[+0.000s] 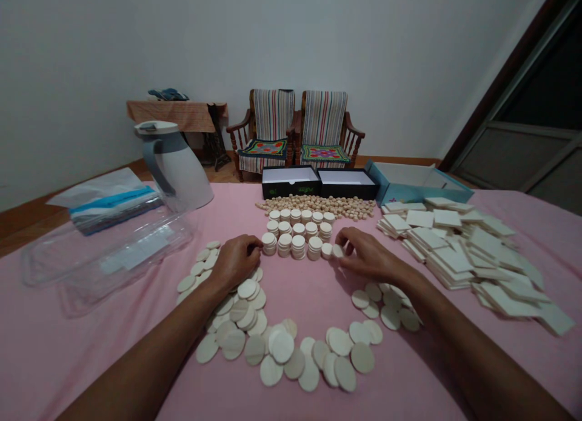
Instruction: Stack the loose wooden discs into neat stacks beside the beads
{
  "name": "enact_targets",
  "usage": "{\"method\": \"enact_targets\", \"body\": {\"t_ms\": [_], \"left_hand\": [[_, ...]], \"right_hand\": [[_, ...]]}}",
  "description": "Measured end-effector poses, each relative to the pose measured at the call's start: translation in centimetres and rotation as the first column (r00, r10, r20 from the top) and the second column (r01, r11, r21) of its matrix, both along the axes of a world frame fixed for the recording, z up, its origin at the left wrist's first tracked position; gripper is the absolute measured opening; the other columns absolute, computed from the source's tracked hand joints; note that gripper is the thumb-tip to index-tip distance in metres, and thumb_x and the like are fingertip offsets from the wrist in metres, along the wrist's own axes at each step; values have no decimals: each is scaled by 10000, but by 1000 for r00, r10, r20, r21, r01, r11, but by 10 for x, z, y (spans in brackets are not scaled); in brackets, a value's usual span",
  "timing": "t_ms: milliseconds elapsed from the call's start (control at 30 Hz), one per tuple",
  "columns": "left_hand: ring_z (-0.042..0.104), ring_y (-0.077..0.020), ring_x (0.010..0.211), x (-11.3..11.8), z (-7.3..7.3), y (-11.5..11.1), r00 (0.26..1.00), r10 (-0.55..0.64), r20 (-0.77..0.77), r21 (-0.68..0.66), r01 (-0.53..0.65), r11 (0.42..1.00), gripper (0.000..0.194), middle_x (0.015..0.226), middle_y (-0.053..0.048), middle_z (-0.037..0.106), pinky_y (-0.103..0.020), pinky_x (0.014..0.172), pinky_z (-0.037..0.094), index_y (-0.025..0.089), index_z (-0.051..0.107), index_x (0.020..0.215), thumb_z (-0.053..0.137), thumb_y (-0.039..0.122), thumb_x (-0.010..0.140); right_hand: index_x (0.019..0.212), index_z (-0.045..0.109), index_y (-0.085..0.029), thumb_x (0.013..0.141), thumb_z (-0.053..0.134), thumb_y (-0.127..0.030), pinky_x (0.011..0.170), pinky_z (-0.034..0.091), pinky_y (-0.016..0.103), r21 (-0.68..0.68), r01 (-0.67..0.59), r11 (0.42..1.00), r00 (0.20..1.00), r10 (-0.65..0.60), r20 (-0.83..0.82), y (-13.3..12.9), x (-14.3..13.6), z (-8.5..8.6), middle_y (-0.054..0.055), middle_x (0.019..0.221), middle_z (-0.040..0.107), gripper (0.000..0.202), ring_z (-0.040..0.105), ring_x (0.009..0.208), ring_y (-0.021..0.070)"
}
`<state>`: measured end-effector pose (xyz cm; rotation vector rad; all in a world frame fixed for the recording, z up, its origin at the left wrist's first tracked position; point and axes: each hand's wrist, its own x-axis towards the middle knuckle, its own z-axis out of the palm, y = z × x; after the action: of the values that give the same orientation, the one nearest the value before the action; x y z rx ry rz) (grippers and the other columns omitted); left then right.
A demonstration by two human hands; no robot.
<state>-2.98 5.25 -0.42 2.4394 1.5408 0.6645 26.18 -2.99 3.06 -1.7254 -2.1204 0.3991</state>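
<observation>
Several short stacks of pale round discs [298,246] stand in rows at the middle of the pink cloth. My right hand [364,251] pinches a disc [337,251] at the right end of the front row, beside a low disc stack [327,250]. Beside the leftmost front stack [268,244], my left hand [239,257] has its fingers curled together; whether anything is between them is hidden. Loose discs [282,347] lie scattered in a curve nearer to me, running under both forearms.
Small wooden beads [318,205] lie behind the stacks, before two black boxes [291,183] and a blue box [421,182]. Square wooden tiles [450,257] are heaped right. A jug [179,169], clear plastic trays [131,251] and a blue-edged packet [113,206] stand left.
</observation>
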Motion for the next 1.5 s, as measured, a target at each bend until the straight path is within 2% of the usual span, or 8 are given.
{"method": "enact_targets", "body": {"t_ms": [200,600,733,867,1033,1167,1333,1500], "left_hand": [[645,-185,788,0,1,-1,1000,2,4,-11,-2,1000,260,884,-38,722,-254,674,441,196,700,884,481,217,746],[649,-191,803,0,0,-1,1000,2,3,-12,-2,1000,261,891,-42,722,-257,676,447,193,699,887,476,221,754],[650,-194,807,0,0,0,1000,2,1,-7,-2,1000,263,899,-40,722,-262,695,453,198,702,890,480,226,753],[650,-198,799,0,0,0,1000,5,7,-6,-5,1000,264,893,-43,722,-268,698,455,194,704,888,482,226,749],[648,-196,800,0,1,0,1000,-3,5,-2,3,1000,260,894,-43,721,-265,701,452,192,701,886,481,227,752],[649,-198,795,0,1,0,1000,-3,5,-4,3,1000,261,892,-48,721,-268,696,452,187,702,884,479,226,754],[648,-191,791,0,1,0,1000,5,8,-15,-4,1000,263,887,-41,722,-259,687,447,193,702,886,477,224,753],[644,-190,781,0,0,0,1000,10,7,-9,-10,1000,262,882,-42,719,-255,665,436,190,702,876,476,223,748]], "right_hand": [[909,491,-194,745,557,-192,706,405,279,201,-49,978,992,70,-103,11,-9,-12,45,910,535,177,503,806,168],[925,534,-189,743,538,-166,675,420,266,178,-12,984,994,31,-107,11,-6,-11,48,943,562,183,537,786,154],[825,573,-181,748,541,-197,602,405,254,-87,-75,993,997,72,-34,-6,7,12,35,806,599,84,540,689,145],[882,599,-209,594,679,-194,559,380,240,-448,-226,865,958,280,58,-22,19,20,16,825,614,299,542,698,156],[849,574,-231,548,676,-164,540,342,238,-474,-260,842,934,344,99,-22,15,12,-6,807,591,325,529,714,162],[844,571,-220,590,665,-192,573,357,251,-408,-258,876,944,318,85,-18,10,11,15,833,590,272,524,739,171],[882,529,-189,716,576,-209,617,391,257,-40,-125,991,991,123,-57,-6,-1,14,40,868,560,173,503,716,148],[867,513,-191,727,578,-185,681,408,281,264,-74,962,988,108,-115,9,-8,-4,39,874,523,155,490,778,166]]}}
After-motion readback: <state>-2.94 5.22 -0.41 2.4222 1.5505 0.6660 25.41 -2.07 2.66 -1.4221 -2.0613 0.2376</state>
